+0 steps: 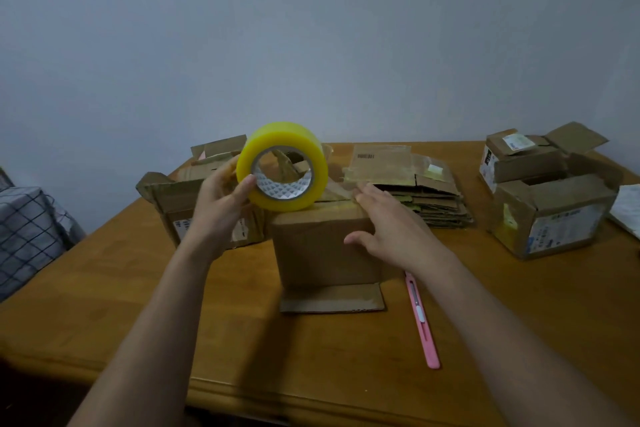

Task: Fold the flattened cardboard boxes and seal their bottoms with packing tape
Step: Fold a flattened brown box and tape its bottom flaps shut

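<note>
A folded brown cardboard box (pixel 322 253) stands upside down in the middle of the table, one flap lying flat toward me. My left hand (pixel 218 204) is shut on a yellow roll of packing tape (pixel 282 166), thumb inside its core, held just above the box's far left corner. A strip of clear tape runs from the roll to the box top. My right hand (pixel 391 222) lies open and flat on the box's top right edge, fingers pressing where the tape lands. A stack of flattened boxes (pixel 415 191) lies behind the box, to the right.
A pink utility knife (pixel 420 319) lies on the wooden table (pixel 138 305) right of the box. Open boxes stand at the back left (pixel 173 198) and far right (pixel 547 204). A checked fabric item (pixel 27 229) sits off the table's left edge.
</note>
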Demonstrator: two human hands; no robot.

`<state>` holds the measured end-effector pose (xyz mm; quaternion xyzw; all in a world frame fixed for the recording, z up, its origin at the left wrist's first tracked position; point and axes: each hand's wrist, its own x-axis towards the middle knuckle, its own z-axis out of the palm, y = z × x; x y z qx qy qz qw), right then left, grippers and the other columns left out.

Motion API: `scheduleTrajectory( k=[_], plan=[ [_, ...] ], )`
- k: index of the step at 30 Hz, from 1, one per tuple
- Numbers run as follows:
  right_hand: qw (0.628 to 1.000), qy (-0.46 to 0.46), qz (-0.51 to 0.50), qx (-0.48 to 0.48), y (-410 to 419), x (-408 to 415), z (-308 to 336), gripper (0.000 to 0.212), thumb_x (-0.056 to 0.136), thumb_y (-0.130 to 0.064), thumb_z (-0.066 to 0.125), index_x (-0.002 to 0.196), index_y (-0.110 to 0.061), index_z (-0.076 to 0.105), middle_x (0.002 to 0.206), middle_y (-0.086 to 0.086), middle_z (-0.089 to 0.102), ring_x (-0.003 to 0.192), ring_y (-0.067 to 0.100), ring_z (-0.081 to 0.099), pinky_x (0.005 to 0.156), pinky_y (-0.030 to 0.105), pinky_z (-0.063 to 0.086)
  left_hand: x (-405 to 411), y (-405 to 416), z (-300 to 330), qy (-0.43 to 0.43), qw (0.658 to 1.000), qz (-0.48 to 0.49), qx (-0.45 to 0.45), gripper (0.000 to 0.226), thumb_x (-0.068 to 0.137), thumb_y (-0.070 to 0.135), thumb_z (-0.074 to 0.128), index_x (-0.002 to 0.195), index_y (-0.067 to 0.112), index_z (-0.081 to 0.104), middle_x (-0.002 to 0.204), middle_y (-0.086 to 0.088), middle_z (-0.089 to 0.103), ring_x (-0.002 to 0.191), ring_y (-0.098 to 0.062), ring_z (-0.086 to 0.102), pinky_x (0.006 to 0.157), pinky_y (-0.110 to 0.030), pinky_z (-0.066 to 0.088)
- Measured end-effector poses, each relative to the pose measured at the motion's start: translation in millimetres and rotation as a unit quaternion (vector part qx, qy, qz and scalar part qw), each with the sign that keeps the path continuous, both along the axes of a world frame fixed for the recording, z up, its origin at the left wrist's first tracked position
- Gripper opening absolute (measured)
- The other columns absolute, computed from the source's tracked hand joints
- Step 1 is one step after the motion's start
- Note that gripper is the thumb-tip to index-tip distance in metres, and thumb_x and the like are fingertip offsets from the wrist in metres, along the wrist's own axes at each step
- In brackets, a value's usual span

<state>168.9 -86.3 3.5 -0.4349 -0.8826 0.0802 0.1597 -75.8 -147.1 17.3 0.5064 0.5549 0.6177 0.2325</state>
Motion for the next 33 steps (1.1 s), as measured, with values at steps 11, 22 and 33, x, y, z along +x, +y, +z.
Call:
scheduleTrajectory(
  k=[11,22,33],
  plan=[
    [0.996,-0.041,-0.004,0.074,-7.7,-28.6,-5.6,0.088,0.091,-0.056,0.053,0.155,-0.011,0.013,0.163,0.006,0.012,0.15,0.019,0.007,0.121,0.033,0.002,16.6,-0.5,-20.3,-0.076,0.995,-0.043,-0.042,0.044,0.097,0.02,0.057,0.14,0.023,0.046,0.122,0.002,0.065,0.106,-0.012,0.066,0.075,-0.025,0.056],
    [0.996,-0.073,-0.004,0.059,-8.5,-37.4,6.4,0.089,0.09,-0.046,0.062,0.155,-0.009,0.014,0.163,0.008,0.011,0.15,0.021,0.006,0.12,0.033,0.004,1.7,-12.0,-18.7,-0.171,0.982,-0.083,0.003,0.049,0.1,0.012,0.048,0.147,0.022,0.039,0.136,-0.009,0.055,0.104,-0.025,0.068,0.079,-0.041,0.059],
    [0.996,-0.059,0.023,0.064,-6.3,-33.1,1.7,0.082,0.092,-0.049,0.056,0.156,-0.021,0.013,0.163,-0.003,0.007,0.149,0.012,0.008,0.118,0.03,0.007,-37.3,-28.6,-17.6,-0.172,0.982,-0.064,0.035,0.073,0.081,0.034,0.076,0.144,0.014,0.046,0.137,-0.016,0.056,0.121,-0.035,0.06,0.084,-0.048,0.058]
  ],
)
